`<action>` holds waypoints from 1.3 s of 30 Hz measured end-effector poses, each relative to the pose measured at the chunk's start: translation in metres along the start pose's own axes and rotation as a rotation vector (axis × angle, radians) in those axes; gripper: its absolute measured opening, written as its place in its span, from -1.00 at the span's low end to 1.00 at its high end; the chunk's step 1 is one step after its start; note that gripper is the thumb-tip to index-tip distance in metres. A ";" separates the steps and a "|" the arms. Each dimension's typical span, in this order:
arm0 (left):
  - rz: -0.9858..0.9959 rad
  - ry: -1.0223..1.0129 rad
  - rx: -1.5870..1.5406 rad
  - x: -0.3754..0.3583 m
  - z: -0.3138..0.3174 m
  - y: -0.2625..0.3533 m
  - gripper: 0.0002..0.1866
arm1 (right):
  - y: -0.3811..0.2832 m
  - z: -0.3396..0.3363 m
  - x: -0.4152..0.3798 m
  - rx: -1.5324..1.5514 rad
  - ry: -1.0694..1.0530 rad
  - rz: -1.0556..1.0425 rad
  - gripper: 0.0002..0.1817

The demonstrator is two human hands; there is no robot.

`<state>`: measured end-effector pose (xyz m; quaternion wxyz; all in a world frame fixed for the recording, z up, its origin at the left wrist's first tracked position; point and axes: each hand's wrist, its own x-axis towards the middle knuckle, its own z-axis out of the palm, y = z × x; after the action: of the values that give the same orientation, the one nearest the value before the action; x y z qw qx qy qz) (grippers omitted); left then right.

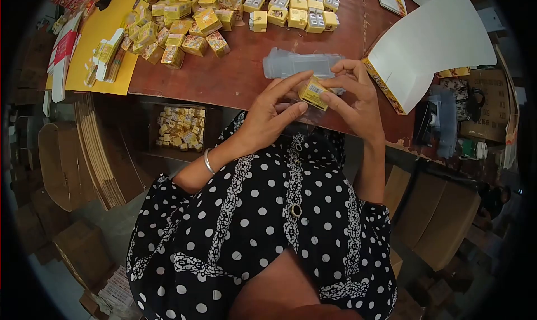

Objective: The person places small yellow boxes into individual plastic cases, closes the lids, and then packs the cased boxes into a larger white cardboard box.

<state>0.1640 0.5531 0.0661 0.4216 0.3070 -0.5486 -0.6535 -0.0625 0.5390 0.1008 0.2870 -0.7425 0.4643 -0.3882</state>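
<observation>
Between my two hands, near the front edge of the red-brown table, is a small yellow box (pixel 313 93) with a barcode on its upper face. My left hand (pixel 270 118) holds its left side with thumb and fingers. My right hand (pixel 356 100) grips its right side, thumb on the lower corner. Some clear film shows around the box. Just beyond my hands lies a stack of clear plastic sheets (pixel 296 64). Farther back are a heap of wrapped yellow boxes (pixel 180 26) and rows of small yellow-and-white pieces (pixel 297 18).
Flattened cartons (pixel 106 54) lie on a yellow sheet (pixel 126 75) at the left. A large white open box (pixel 430 46) stands at the right. Below the table, a container holds small yellow pieces (pixel 180 128). Brown cardboard (pixel 447 222) is at the lower right.
</observation>
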 end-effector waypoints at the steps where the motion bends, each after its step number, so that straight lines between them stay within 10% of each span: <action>1: -0.006 -0.007 0.008 0.000 0.000 0.001 -0.43 | 0.002 0.000 -0.001 0.003 0.002 0.003 -0.73; 19: 0.027 -0.014 -0.103 -0.005 0.000 0.006 -0.34 | -0.003 0.002 -0.014 0.246 -0.264 0.112 -0.45; 21: 0.051 -0.005 -0.088 -0.003 -0.002 0.007 -0.39 | -0.027 0.019 -0.016 0.666 0.115 0.259 -0.45; 28: 0.088 -0.050 -0.060 -0.002 -0.004 0.005 -0.56 | -0.002 0.054 -0.037 0.506 0.190 0.118 -0.29; 33: 0.134 -0.061 -0.068 0.004 -0.010 0.006 -0.64 | -0.018 0.062 -0.030 0.651 0.346 0.007 -0.83; 39: 0.165 -0.029 -0.250 0.005 -0.010 0.010 -0.52 | 0.008 0.045 -0.011 0.572 0.149 -0.209 -0.78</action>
<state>0.1725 0.5442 0.0746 0.5012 0.1964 -0.4922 -0.6841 -0.0313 0.5485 0.0679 0.4080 -0.6449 0.2773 -0.5838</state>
